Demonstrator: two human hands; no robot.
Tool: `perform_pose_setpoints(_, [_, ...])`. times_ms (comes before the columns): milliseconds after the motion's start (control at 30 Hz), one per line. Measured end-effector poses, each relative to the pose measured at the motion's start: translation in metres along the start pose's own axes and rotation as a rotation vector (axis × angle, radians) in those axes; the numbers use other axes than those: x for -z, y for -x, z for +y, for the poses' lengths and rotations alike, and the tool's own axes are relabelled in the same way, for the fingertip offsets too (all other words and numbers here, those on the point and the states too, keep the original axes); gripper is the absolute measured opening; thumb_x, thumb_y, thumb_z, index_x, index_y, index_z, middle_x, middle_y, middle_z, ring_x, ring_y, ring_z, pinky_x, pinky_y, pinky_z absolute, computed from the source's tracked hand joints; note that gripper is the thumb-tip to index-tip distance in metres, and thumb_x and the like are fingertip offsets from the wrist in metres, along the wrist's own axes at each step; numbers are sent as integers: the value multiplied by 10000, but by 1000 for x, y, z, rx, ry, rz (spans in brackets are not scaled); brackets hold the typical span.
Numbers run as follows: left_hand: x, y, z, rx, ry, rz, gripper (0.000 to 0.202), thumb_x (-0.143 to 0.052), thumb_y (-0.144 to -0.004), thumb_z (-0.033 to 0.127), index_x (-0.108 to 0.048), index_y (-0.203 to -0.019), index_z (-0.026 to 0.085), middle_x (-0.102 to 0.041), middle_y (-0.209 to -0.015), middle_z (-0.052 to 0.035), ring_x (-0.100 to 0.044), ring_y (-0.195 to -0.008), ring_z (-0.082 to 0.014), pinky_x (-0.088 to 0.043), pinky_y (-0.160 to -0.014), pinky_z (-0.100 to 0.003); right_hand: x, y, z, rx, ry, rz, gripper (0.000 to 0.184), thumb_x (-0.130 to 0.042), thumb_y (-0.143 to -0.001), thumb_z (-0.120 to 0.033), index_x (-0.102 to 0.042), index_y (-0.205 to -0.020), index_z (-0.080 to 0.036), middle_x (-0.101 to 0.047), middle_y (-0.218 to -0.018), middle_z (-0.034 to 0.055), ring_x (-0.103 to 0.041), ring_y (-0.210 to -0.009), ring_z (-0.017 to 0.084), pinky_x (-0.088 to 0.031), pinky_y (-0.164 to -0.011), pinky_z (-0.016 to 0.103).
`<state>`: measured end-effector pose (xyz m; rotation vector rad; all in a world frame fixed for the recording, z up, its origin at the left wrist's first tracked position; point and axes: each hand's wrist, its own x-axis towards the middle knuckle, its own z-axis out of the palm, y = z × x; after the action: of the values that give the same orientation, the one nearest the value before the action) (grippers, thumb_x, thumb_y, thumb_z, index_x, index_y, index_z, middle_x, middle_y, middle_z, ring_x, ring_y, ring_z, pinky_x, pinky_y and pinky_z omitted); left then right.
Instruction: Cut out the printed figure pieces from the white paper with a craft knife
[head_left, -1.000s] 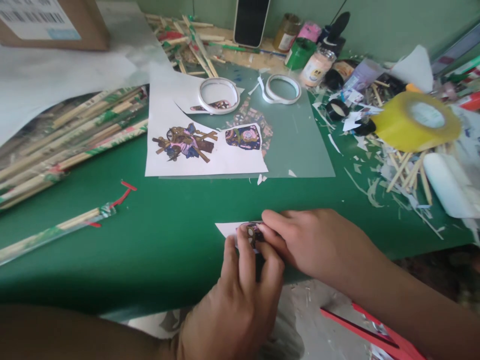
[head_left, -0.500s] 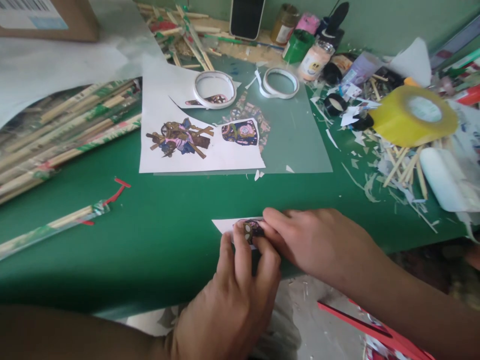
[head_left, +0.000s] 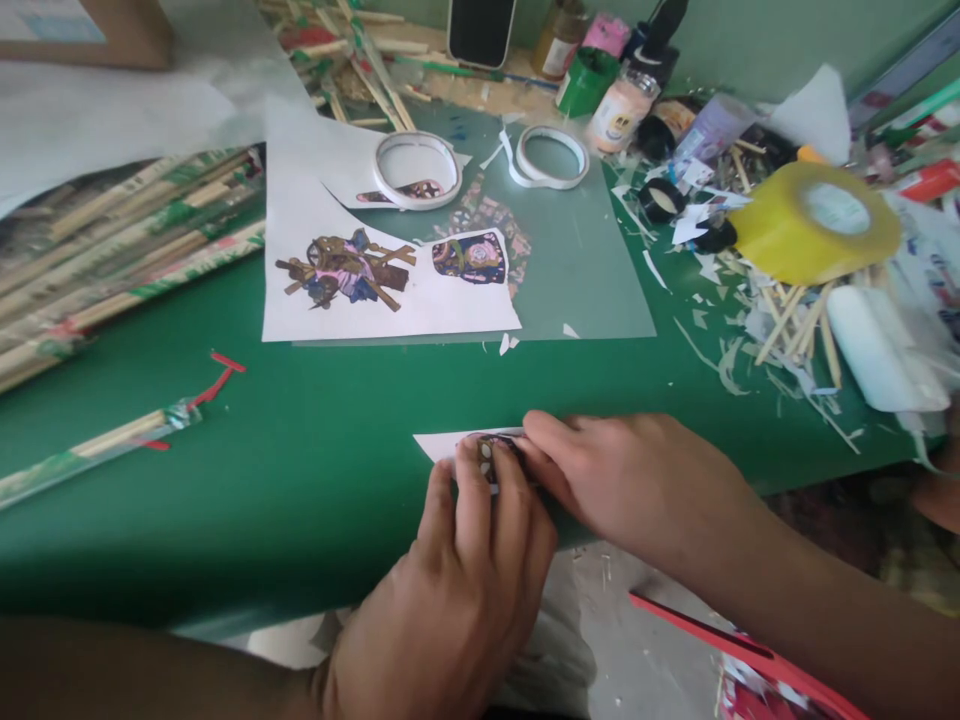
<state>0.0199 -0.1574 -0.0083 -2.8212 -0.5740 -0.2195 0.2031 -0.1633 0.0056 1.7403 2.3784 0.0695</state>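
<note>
A small white paper piece (head_left: 442,443) with a dark printed picture lies near the front edge of the green table (head_left: 315,440). My left hand (head_left: 465,590) presses its fingertips down on the picture, fingers together. From the right, my right hand (head_left: 637,485) pinches the same piece at its right side. Most of the picture is hidden under my fingers.
A white sheet (head_left: 375,280) with coloured printed figures lies on a clear plastic sheet (head_left: 592,270) farther back. Two white tape rings (head_left: 416,170) rest behind it. A yellow tape roll (head_left: 821,220), jars, wooden sticks and paper scraps crowd the right; bundled sticks (head_left: 127,240) lie left.
My left fingers have slid up over the picture and cover more of it. The view has drifted slightly, so the table things sit a little lower left.
</note>
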Motion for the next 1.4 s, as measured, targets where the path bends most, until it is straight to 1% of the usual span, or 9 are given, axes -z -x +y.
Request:
perform_pose_setpoints(167, [1, -1, -1, -10, 8, -11, 429, -383, -893, 182, -608, -1226, 34, -653, -1262, -211, -649, -1147, -339, -606, -904, -396, -1, 2, 1, -7, 2, -6, 217, -469, -958, -308, -498, -756, -232, -551, -489, -31, -509, -360, 174, -87, -434, 264])
perform_pose_setpoints(300, [1, -1, -1, -7, 14, -1, 418, -399, -887, 182, -610, -1215, 33, -656, -1255, -211, -655, -1136, -342, -607, -898, -398, -2, 4, 3, -13, 0, -15, 227, -450, -961, -319, -501, -758, -232, -555, -494, -29, -472, -356, 155, -82, -439, 268])
perform_pose_setpoints(567, [1, -1, -4, -11, 30, 4, 408, -404, -885, 175, -615, -1202, 29, -653, -1255, -222, -649, -1145, -350, -607, -902, -410, 1, 4, 4, -35, -11, -95, 256, -400, -980, -332, -509, -776, -223, -568, -524, -25, -407, -366, 115, -77, -455, 271])
perform_pose_setpoints(667, [-1, -1, -3, -16, 39, 10, 400, -405, -890, 178, -623, -1190, 31, -660, -1244, -221, -655, -1132, -351, -612, -888, -410, 1, 5, 4, -41, -9, -97, 259, -398, -978, -332, -504, -767, -224, -565, -518, -25, -386, -360, 115, -66, -457, 273])
perform_pose_setpoints(833, [-1, -1, -5, -6, 25, 13, 405, -381, -895, 163, -621, -1196, 39, -665, -1238, -212, -659, -1128, -346, -613, -885, -409, 1, 7, 5, -44, -17, -77, 266, -385, -983, -331, -501, -763, -235, -559, -506, -26, -422, -360, 142, -75, -447, 268])
perform_pose_setpoints(967, [1, -2, -5, -19, 34, 9, 411, -369, -894, 153, -613, -1200, 28, -663, -1235, -221, -659, -1125, -351, -612, -882, -415, 1, 7, 5, -45, -14, -72, 255, -397, -977, -328, -502, -763, -237, -560, -506, -27, -436, -360, 151, -75, -445, 267])
perform_pose_setpoints(1167, [0, -2, -5, -23, 22, 6, 414, -377, -892, 160, -605, -1210, 24, -657, -1243, -228, -655, -1132, -354, -609, -887, -417, 0, 9, 7, -54, 2, -106, 261, -389, -975, -329, -505, -763, -229, -576, -514, -20, -426, -356, 134, -58, -453, 268])
perform_pose_setpoints(1400, [0, -3, -4, -29, 31, 26, 402, -393, -885, 166, -629, -1181, 32, -676, -1214, -213, -674, -1096, -348, -619, -863, -406, 0, 8, 7, -61, 12, -126, 273, -380, -979, -328, -505, -759, -224, -574, -517, -17, -433, -359, 128, -54, -450, 266])
